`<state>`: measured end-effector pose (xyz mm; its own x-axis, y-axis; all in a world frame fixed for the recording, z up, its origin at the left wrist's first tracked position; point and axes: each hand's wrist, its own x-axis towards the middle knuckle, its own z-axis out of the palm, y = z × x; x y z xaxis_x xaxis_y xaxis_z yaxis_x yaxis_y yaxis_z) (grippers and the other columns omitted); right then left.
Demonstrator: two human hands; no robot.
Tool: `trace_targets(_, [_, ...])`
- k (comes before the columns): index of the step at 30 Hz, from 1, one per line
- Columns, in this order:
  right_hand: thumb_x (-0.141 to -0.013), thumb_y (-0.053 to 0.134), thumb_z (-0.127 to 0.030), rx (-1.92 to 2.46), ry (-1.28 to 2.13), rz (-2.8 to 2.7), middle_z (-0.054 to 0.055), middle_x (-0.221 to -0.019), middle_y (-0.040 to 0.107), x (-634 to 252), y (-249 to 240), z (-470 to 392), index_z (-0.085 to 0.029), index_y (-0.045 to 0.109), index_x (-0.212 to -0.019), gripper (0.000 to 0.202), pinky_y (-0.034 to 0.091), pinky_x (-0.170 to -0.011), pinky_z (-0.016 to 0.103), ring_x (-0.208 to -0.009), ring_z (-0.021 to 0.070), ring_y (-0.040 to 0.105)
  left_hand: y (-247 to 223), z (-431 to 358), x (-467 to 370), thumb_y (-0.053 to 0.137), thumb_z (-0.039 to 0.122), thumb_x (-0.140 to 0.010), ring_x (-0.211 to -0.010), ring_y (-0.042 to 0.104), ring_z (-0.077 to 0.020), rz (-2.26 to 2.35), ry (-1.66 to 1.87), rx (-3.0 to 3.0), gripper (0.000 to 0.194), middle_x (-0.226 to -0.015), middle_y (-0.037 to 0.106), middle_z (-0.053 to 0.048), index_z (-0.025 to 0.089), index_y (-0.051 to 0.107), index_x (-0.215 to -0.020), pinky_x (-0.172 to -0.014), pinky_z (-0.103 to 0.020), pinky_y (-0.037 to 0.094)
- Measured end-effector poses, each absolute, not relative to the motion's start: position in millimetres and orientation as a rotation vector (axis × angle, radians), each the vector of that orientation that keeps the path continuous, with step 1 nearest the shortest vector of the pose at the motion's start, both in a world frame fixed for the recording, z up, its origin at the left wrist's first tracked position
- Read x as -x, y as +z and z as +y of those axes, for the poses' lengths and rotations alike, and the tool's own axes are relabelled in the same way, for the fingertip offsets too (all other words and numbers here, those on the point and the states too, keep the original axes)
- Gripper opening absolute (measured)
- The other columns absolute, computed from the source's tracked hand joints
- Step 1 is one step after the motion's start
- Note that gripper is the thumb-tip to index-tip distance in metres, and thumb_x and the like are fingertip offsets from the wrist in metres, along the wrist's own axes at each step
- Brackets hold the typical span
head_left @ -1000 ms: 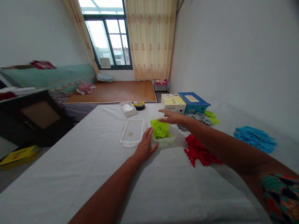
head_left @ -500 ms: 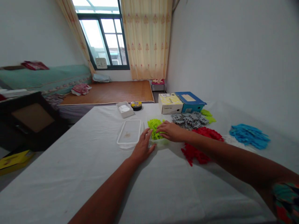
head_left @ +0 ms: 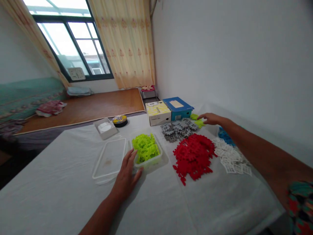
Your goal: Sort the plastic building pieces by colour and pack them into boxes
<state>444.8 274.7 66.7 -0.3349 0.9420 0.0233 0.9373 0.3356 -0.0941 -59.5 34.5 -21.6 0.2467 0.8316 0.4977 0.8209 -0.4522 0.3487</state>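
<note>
- While L hand (head_left: pixel 126 176) sits by the clear tub (head_left: pixel 149 162) of lime pcs (head_left: pixel 144 147), fingers apart, where's R hand (head_left: pixel 212 118)?
- Over by loose lime pcs (head_left: pixel 200 123) nr blue box (head_left: pixel 181 110); can't tell if fingers pinch any.
- And the rest?
- White-clothed bench (head_left: pixel 63 169), pale wall (head_left: pixel 234 55) to R, window (head_left: pixel 79 45) + curtain (head_left: pixel 126 42) beyond.

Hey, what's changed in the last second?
The right hand has moved rightward from the tub to the loose green pieces near the blue box; any grip is unclear. The view swung right. The left hand stays at the tub, the lid unmoved.
</note>
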Motion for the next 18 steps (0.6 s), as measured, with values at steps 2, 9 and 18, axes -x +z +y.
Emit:
trace_targets(2, [-0.069,0.066,-0.019,1.699,0.199,-2.604,0.005,-0.123,0.068,-457.2,45.3,281.1,-0.026,0.070,-0.119,0.051,0.048,-0.095,0.036,-0.108,0.0269,0.065,-21.5,34.6,60.2,0.052,0.032,-0.093,-0.142,0.032,-0.0303,1.655,0.997,-2.470,0.068,-0.154,0.027,-0.013,0.028,0.018,-0.152,-0.114,-0.053,0.036])
trace_targets(9, [-0.069,0.069,-0.023,1.781,0.227,-2.568,0.006,-0.118,0.070,-478.7,18.0,307.5,-0.026,0.068,-0.123,0.054,0.047,-0.093,0.034,-0.103,0.0267,0.066,-19.5,32.7,60.4,0.053,0.035,-0.092,-0.142,0.034,-0.0299,1.685,0.987,-2.449,0.068,-0.153,0.029,-0.012,0.029,0.020,-0.152,-0.114,-0.051,0.037])
trace_targets(18, [-0.085,0.056,-0.038,2.080,0.132,-2.159,0.015,-0.129,0.063,-463.1,15.6,356.4,-0.013,0.062,-0.128,0.050,0.044,-0.095,0.035,-0.115,0.0278,0.059,-17.4,31.1,60.5,0.054,0.037,-0.092,-0.141,0.035,-0.0304,1.706,0.969,-2.412,0.068,-0.153,0.030,-0.012,0.029,0.021,-0.151,-0.112,-0.051,0.040])
